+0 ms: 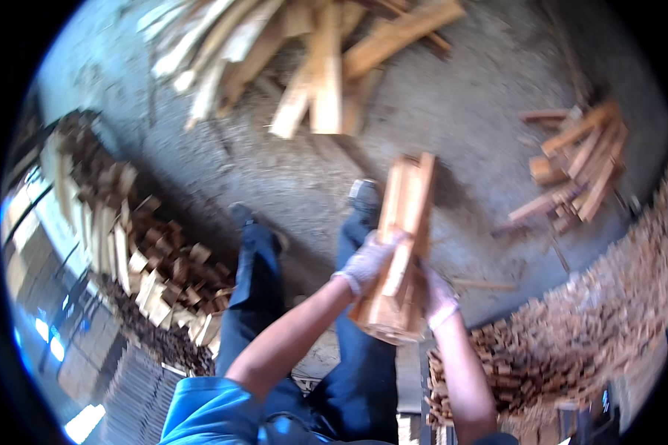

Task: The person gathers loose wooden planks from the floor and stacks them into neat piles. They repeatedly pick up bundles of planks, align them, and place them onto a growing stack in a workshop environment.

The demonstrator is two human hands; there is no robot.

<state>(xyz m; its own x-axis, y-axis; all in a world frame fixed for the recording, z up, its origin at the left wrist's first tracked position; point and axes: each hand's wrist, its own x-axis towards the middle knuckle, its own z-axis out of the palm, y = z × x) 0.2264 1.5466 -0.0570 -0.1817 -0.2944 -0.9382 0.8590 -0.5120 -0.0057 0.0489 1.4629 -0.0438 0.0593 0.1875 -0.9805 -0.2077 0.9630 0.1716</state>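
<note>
Between my two hands is a bundle of wooden strips [408, 196], held lengthwise in front of my right leg and tilted away from me. My left hand [372, 261], in a pale glove, is closed on its left side and upper face. On the other side my right hand [439, 295], also gloved, grips the bundle; its fingers are partly hidden behind the wood. One shorter strip [398, 271] lies along the top of the bundle. The near end of the strips shows just above my right thigh.
Long loose boards [326, 81] lie on the concrete floor [467, 111] ahead. A small heap of strips [583, 159] is at the right. Stacked wood [163, 252] stands by my left leg, and a large stack of cut pieces [557, 341] curves along the right.
</note>
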